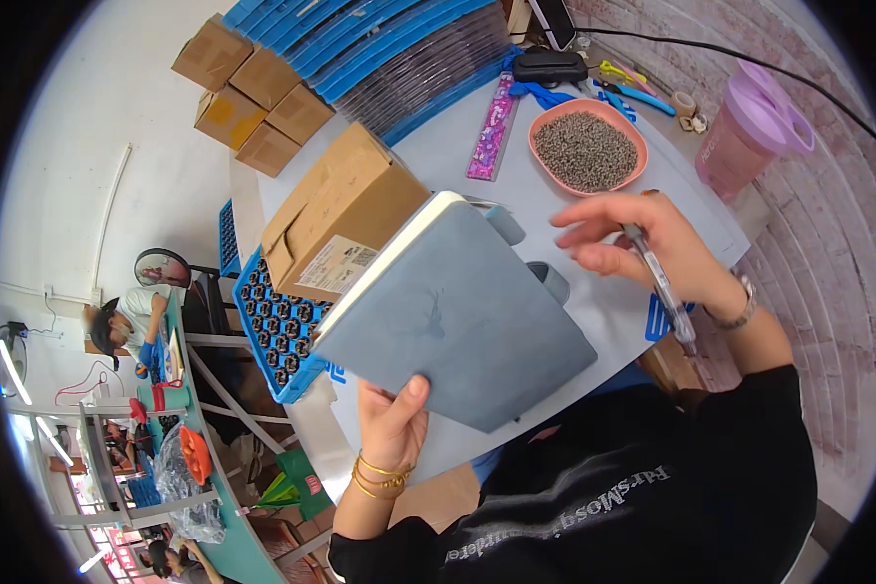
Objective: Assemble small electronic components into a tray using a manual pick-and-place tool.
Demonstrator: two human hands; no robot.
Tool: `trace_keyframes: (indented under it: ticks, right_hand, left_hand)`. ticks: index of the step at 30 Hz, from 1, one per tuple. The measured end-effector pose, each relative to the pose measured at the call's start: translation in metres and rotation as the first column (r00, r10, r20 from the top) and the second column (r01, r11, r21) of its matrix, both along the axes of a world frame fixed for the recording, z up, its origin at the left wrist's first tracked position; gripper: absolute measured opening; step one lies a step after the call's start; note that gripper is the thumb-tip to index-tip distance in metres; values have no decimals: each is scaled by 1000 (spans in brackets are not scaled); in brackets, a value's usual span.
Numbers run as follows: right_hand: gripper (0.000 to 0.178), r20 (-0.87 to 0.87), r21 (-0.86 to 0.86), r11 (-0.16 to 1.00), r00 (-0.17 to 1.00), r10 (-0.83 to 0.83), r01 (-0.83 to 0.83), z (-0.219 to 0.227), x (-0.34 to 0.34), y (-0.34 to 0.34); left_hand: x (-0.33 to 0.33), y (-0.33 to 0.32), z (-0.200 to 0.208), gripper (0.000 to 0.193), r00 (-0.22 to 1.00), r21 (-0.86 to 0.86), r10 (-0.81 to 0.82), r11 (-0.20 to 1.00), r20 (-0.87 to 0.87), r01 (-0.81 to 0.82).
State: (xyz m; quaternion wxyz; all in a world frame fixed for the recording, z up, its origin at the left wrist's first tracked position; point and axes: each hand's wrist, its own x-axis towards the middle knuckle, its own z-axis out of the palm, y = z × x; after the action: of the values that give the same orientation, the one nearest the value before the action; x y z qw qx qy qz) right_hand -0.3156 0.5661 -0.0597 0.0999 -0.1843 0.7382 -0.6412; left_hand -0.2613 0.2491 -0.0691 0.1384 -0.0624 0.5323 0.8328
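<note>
My left hand (pixel 394 417) grips the lower left corner of a closed grey-blue notebook (pixel 477 321), thumb on its cover. The notebook is tilted above the table, its cream page edges facing up and left, with a faint deer mark on the cover. To its right, my right hand (pixel 667 234) is raised with a pen (pixel 664 287) lodged by the thumb and pointing down toward the wrist. The other fingers of that hand are partly stretched toward the notebook without touching it. A grey strap or pen loop (pixel 550 282) shows at the notebook's right edge.
Behind the notebook stand a cardboard box (pixel 350 204) and a blue tray of small round dark parts (pixel 280 336). Farther back are stacked blue trays (pixel 399 58), a pink bowl of small metal pieces (pixel 589 151), a purple ruler (pixel 492 127) and a pink cup (pixel 745 136). People sit at left.
</note>
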Motion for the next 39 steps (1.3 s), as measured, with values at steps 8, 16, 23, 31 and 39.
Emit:
trace_keyframes:
  ticks: [8,16,23,31,39]
  right_hand:
    - [57,51,-148,840,844,534,-522,-19,-31,-34]
    - [86,23,-77,804,806,592,-589,-8,-35,-11]
    - [36,-369,81,997,929,31,-1,78,-21,1]
    - [48,-560,120,992,822,109,-50,104,-18,-41]
    - [33,-658,376,926,710,253,19,108,-18,-41]
  left_hand:
    - [-9,-28,-22,75,956,-89,-68,995,-285,45]
    - [12,-27,-42,78,867,-470,-50,855,-496,-220]
    - [2,-41,-59,73,809,-595,-86,722,-582,-352]
    - [8,-33,-59,74,877,-446,21,855,-479,-264]
    - [4,-28,-49,70,926,-483,-52,863,-375,-147]
